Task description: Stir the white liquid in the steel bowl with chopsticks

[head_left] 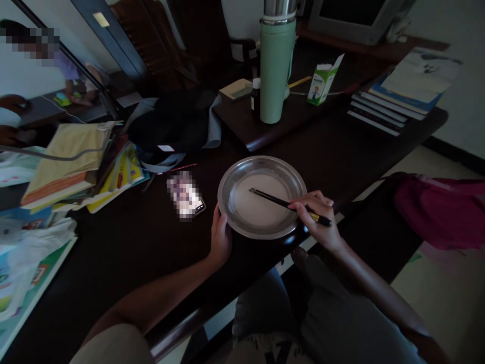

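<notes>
A round metal plate (227, 182) with a pale, milky layer in it sits on the dark table near its front edge. My left hand (220, 233) grips the plate's near left rim, fingers curled round it. My right hand (319, 217) is closed on a pair of dark chopsticks (271, 197), whose tips rest in the pale layer near the plate's middle. A phone (199, 206) with a lit screen lies just left of the plate.
A tall green flask (277, 71), a small dark bottle (256, 94) and a white-green carton (323, 81) stand behind the plate. Stacked books (397, 96) lie far right, books and papers (76, 162) left. A dark bag (174, 121) lies behind. A magenta bag (443, 207) sits right.
</notes>
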Demonstrator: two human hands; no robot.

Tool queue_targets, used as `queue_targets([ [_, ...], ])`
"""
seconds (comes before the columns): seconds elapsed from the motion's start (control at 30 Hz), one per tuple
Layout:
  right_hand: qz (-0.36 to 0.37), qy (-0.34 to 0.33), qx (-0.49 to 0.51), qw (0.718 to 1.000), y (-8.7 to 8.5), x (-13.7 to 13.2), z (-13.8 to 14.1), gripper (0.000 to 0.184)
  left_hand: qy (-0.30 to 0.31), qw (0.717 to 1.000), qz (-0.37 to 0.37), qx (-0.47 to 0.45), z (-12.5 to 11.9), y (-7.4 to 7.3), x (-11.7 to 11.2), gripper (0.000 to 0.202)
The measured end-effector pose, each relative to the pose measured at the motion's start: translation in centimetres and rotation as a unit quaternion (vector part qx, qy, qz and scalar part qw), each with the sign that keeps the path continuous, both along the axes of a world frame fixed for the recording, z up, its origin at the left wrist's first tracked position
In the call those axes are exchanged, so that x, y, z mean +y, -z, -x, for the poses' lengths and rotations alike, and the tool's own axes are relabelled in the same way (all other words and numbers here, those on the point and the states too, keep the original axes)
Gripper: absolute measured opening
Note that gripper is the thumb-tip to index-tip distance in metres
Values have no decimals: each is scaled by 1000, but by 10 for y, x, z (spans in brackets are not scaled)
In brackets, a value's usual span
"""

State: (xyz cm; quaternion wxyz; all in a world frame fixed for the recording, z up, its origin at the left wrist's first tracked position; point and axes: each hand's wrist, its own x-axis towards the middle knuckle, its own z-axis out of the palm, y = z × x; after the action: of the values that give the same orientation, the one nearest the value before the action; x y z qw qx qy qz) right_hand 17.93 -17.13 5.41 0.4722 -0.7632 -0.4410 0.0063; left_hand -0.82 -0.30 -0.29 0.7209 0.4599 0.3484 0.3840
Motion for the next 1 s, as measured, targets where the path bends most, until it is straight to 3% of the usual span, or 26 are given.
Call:
queue_targets([
  [0.23, 2, 84, -37, 996, -20, -25, -9, 27, 2, 1000, 0, 10, 0, 1, 0, 50],
  [0.47, -8, 10, 55, 998, -42, -48, -7, 28, 4, 1000, -6, 6, 0, -1, -1, 50],
  [0.73, 7, -69, 49, 996, -17, -16, 3, 26, -2, 1000, 5, 5, -1, -2, -1, 50],
  [0.87, 4, -34, 16, 999, -6, -2, 0, 24, -6, 1000, 10, 7, -1, -2, 0, 51],
  [1.0, 6, 21, -25, 999, -10, -7, -6, 23, -10, 1000, 0, 3, -1, -3, -1, 49],
])
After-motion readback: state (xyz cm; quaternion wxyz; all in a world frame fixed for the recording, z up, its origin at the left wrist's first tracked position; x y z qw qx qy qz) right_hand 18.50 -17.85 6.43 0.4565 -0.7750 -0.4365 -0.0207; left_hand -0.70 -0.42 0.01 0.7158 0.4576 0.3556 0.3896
